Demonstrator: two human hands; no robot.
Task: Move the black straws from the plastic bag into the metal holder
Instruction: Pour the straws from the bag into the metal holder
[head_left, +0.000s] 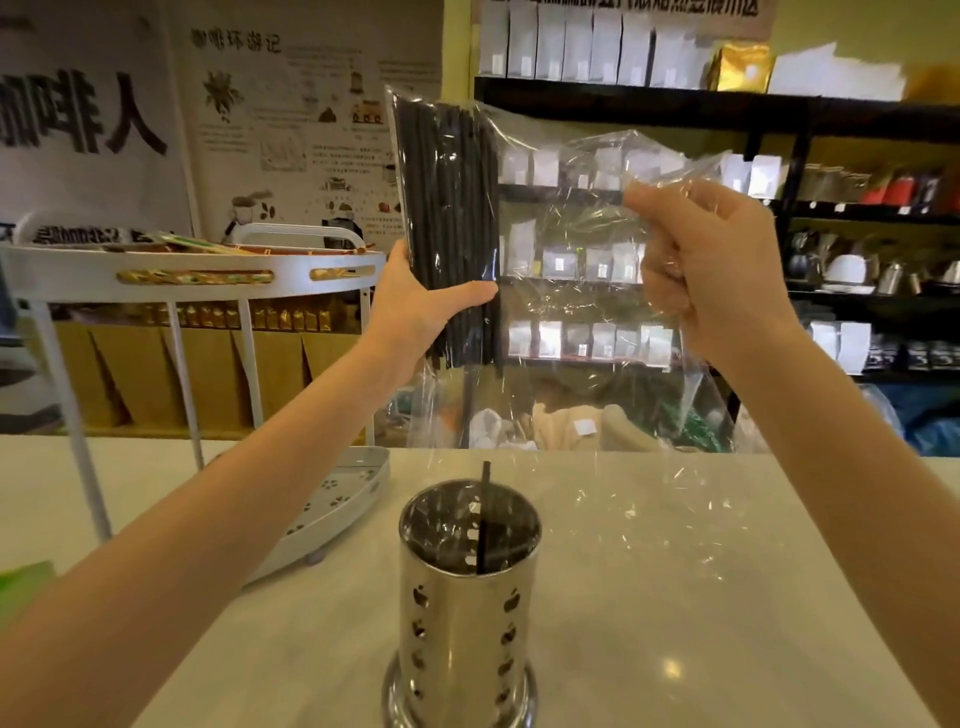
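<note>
Straws (449, 234) | left hand (415, 306) grips bundle through bag (571, 291) | right hand (706, 265) pinches bag

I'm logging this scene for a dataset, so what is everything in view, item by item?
Plastic bag: one, clear, held up above the counter.
Black straws: a bundle, black, upright in the bag's left side.
Loose straw: one, black, standing in the holder.
Metal holder: one, silver, perforated, on the counter.
Counter: one, pale.
Tiered rack: one, white, at left.
Shelves: dark, behind, stocked with packets.
Left hand: grips the straws through the bag.
Right hand: pinches the bag's right side.
</note>
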